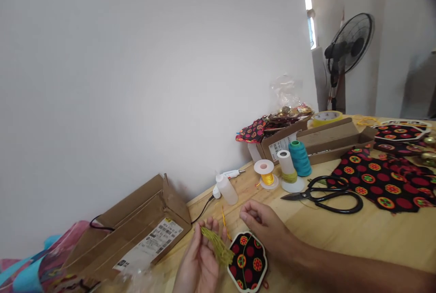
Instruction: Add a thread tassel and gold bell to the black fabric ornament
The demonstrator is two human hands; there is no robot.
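An olive-green tassel (218,245) rests across the fingers of my left hand (200,261), which is turned palm up with its fingers curled around the upper end. My right hand (265,225) is closed in a pinch to the right, and a thin green thread appears to run down from its fingertips. Below and between the hands lies a scalloped, white-edged patch (248,261) of black fabric with red and orange flowers. The green thread crosses its face. A yellow cord (224,220) sticks up behind the patch.
Black-handled scissors (337,200) lie right of my right hand, beside floral fabric (384,179). Behind stand a yellow spool (267,178), a green spool (289,177), a teal cone (300,159) and a bottle (227,189). A cardboard box (136,225) is at left.
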